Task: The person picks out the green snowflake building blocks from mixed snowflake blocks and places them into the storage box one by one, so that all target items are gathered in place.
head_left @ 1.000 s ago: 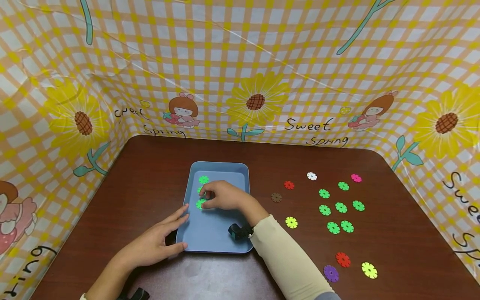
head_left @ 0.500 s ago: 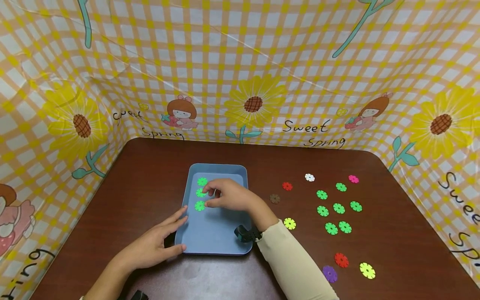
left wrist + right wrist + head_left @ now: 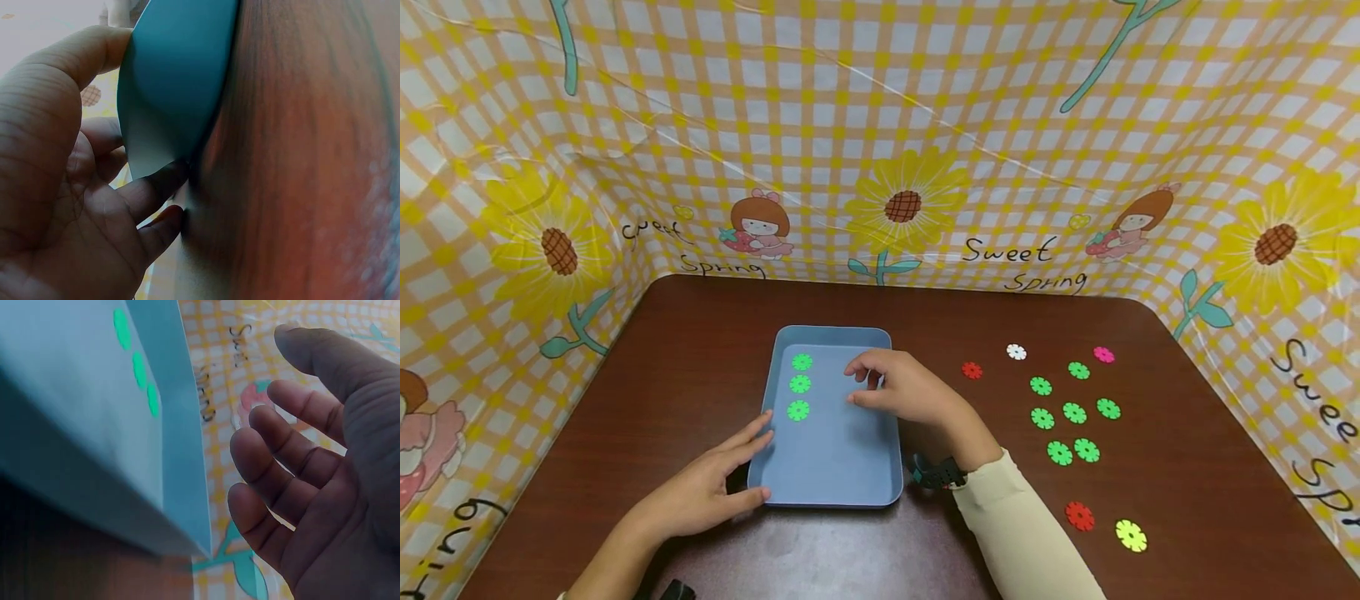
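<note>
Three green notched plastic discs [image 3: 800, 383] lie in a column along the left side of a shallow blue tray [image 3: 835, 467]. My left hand [image 3: 700, 492] rests against the tray's left wall, its fingers spread and the thumb near the front corner; the left wrist view shows fingertips [image 3: 169, 178] on the wall's outer side. Over the tray's right side hovers my right hand [image 3: 910, 387], fingers loosely bent with nothing between them. In the right wrist view its palm faces the camera, beside the tray wall [image 3: 181, 437], and the green discs show inside the tray.
Right of the tray, several more green discs [image 3: 1074, 412] are scattered on the dark wooden table [image 3: 700, 358]. Around them lie red discs [image 3: 1079, 516], a white disc [image 3: 1017, 352], a pink disc [image 3: 1103, 355] and a yellow disc [image 3: 1131, 536]. A checked cloth [image 3: 820, 125] hangs behind.
My right hand has let go of the nearest green disc, lifted away and moved right across the tray. The left hand has stayed at the tray's edge.
</note>
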`<state>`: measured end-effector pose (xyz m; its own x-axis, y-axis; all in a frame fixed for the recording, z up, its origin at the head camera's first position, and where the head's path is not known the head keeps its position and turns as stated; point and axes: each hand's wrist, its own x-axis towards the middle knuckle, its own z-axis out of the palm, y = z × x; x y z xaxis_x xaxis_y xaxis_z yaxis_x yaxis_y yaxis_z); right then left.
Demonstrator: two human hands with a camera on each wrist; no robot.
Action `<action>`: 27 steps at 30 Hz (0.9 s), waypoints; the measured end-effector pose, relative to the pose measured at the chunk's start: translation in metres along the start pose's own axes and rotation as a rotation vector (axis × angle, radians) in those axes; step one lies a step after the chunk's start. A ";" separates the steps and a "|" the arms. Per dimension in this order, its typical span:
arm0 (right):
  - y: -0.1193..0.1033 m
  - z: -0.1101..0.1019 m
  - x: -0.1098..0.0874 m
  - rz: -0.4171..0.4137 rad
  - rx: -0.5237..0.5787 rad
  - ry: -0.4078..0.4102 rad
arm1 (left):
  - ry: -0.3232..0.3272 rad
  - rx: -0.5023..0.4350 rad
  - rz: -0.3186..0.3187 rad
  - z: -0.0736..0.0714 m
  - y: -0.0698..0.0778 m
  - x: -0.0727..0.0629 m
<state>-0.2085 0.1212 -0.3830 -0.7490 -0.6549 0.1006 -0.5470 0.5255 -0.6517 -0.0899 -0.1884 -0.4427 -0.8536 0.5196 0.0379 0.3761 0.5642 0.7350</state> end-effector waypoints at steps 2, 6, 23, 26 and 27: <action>0.003 -0.007 -0.007 0.008 0.003 0.019 | 0.002 -0.001 0.001 0.000 0.000 -0.001; 0.011 -0.020 -0.024 0.024 0.010 0.059 | 0.007 0.002 0.003 0.000 -0.001 -0.001; 0.060 -0.064 -0.113 0.176 -0.145 0.170 | 0.008 0.004 0.004 0.000 0.000 -0.003; 0.069 -0.072 -0.129 0.223 -0.175 0.195 | 0.006 0.005 0.002 0.000 0.001 -0.002; 0.072 -0.075 -0.135 0.240 -0.184 0.201 | 0.005 0.004 0.001 0.000 0.001 -0.002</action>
<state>-0.1749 0.2876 -0.3873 -0.9126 -0.3913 0.1187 -0.3914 0.7519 -0.5306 -0.0877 -0.1885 -0.4421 -0.8547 0.5174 0.0421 0.3786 0.5658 0.7325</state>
